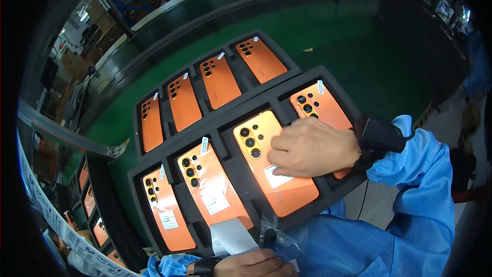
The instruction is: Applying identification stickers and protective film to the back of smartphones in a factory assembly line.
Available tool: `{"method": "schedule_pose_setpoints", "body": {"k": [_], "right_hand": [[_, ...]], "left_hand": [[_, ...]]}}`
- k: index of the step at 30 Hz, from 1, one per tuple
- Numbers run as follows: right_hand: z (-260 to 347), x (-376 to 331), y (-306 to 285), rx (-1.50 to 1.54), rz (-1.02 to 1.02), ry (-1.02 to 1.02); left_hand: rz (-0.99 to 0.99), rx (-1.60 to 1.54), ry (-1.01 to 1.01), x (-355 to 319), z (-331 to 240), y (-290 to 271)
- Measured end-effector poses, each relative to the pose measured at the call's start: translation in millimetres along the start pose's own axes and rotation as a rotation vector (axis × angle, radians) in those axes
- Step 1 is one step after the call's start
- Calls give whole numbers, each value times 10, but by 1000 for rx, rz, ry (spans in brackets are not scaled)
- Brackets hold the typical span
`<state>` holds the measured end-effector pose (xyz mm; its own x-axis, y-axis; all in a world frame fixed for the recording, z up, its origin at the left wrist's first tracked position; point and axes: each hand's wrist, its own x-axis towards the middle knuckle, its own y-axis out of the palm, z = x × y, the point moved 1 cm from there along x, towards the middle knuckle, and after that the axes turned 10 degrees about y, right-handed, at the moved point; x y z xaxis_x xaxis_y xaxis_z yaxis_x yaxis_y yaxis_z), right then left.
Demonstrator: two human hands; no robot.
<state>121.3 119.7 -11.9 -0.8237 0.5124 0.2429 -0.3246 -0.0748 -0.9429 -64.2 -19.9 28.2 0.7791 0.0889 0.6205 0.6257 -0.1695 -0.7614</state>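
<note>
My right hand (pixel 312 149), fingers curled, is closed at a white label (pixel 279 176) on the back of an orange phone (pixel 289 200). That phone sits slightly askew over its slot in the near black foam tray (pixel 246 193). At the lower edge my left hand (pixel 251 265) is closed around a white paper sheet (pixel 230 236), its fingertips partly cut off. Crumpled clear film (pixel 282 236) hangs beside it. Left of my right hand, a phone (pixel 215 182) and another phone (pixel 166 215) bear white labels. A further phone (pixel 328 110) lies partly under my right wrist.
Behind is a second foam tray (pixel 197 64) of orange phones, on a green conveyor belt (pixel 333 41). A metal rail (pixel 77 136) and a printed white strip (pixel 66 231) curve along the left. More phones lie in a dark tray (pixel 110 195) at lower left.
</note>
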Motion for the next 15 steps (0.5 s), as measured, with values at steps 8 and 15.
{"method": "schedule_pose_setpoints", "body": {"k": [8, 15], "right_hand": [[-51, 662, 204, -48, -111, -134], [-312, 319, 287, 484, 86, 149]], "left_hand": [[15, 103, -135, -112, -148, -187], [-227, 355, -29, 206, 191, -39]]}}
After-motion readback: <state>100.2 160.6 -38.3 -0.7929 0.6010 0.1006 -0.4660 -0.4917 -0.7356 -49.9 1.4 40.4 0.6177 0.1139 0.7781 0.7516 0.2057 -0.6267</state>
